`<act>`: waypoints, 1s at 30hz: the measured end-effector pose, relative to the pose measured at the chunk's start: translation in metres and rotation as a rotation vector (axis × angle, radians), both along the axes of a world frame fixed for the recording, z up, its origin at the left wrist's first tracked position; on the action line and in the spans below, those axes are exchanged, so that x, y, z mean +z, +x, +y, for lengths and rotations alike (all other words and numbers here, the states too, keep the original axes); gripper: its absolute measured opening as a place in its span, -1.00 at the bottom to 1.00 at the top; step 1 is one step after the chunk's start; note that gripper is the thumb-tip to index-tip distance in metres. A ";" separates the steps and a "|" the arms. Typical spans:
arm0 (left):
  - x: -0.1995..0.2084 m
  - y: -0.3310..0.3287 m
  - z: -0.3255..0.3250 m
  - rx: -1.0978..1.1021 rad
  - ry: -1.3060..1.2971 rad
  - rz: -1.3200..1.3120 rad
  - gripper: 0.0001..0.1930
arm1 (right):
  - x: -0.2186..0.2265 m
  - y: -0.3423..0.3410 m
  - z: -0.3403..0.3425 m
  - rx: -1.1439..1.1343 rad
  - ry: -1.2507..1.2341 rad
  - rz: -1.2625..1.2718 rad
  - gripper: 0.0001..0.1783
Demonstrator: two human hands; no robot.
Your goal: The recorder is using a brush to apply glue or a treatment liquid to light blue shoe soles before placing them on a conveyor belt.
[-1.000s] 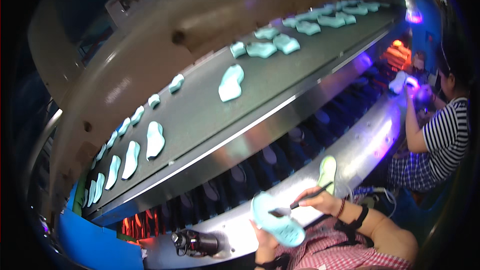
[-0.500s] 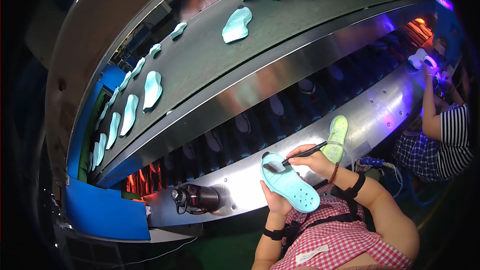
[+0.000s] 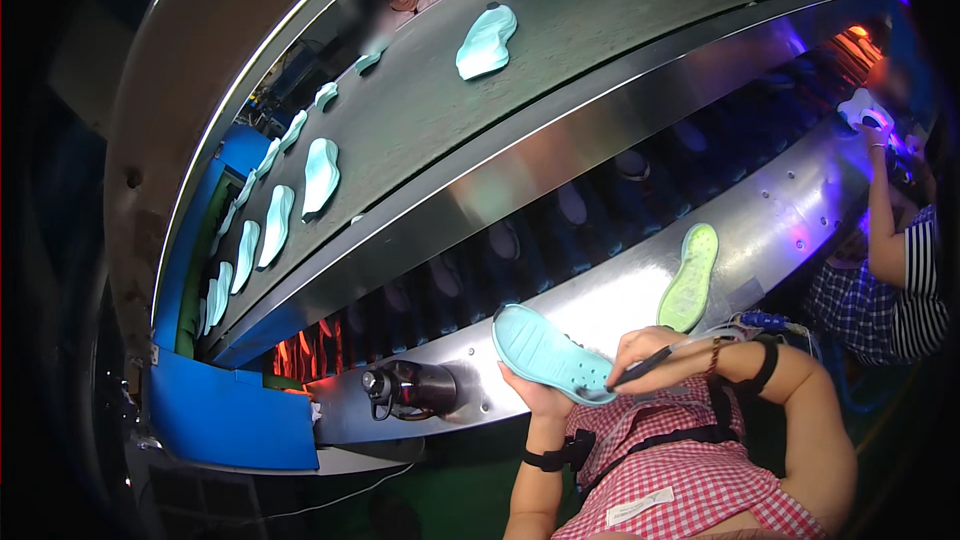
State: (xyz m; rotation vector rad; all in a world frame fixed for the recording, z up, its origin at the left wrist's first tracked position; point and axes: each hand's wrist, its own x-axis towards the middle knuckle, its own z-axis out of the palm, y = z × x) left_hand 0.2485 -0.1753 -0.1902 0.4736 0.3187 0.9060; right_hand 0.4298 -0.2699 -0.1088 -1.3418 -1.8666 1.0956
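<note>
My left hand (image 3: 540, 395) grips a light-blue shoe sole (image 3: 540, 342) from below, its heel end tilted up to the far left. A row of small holes dots the near end of the sole. In my right hand (image 3: 655, 348) is a black-handled brush (image 3: 642, 368) with a thin clear tube trailing off to the right. The brush lies at the sole's holed end; its bristles are hidden or blurred. Just beyond my right hand, a yellow-green sole (image 3: 690, 280) rests on the metal ledge (image 3: 590, 300).
A dark bottle (image 3: 412, 388) stands on the ledge to the left. Behind a steel rail, a dark conveyor belt (image 3: 400, 130) carries several light-blue soles. Glowing red heaters (image 3: 310, 352) sit at the lower channel's left end. At right, a co-worker (image 3: 885, 250) holds a sole; another person is across the belt.
My right hand has brought the brush from the sole's far end down to its holed near end. The sole has shifted slightly left, and the view has turned a little.
</note>
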 end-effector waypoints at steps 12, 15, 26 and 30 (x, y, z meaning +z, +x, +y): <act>0.025 0.016 -0.019 0.019 0.076 -0.132 -0.35 | 0.020 -0.011 0.010 0.056 0.106 0.395 -0.78; 0.035 0.017 -0.023 -0.023 -0.049 -0.168 -0.33 | 0.011 -0.001 0.012 -0.243 0.100 0.445 -0.78; 0.033 0.021 -0.004 0.321 0.006 0.068 -0.18 | 0.006 0.004 0.002 -0.102 0.138 0.397 -0.79; 0.042 0.010 0.000 0.330 0.012 0.006 -0.19 | 0.004 0.004 -0.010 0.131 0.180 0.438 -0.77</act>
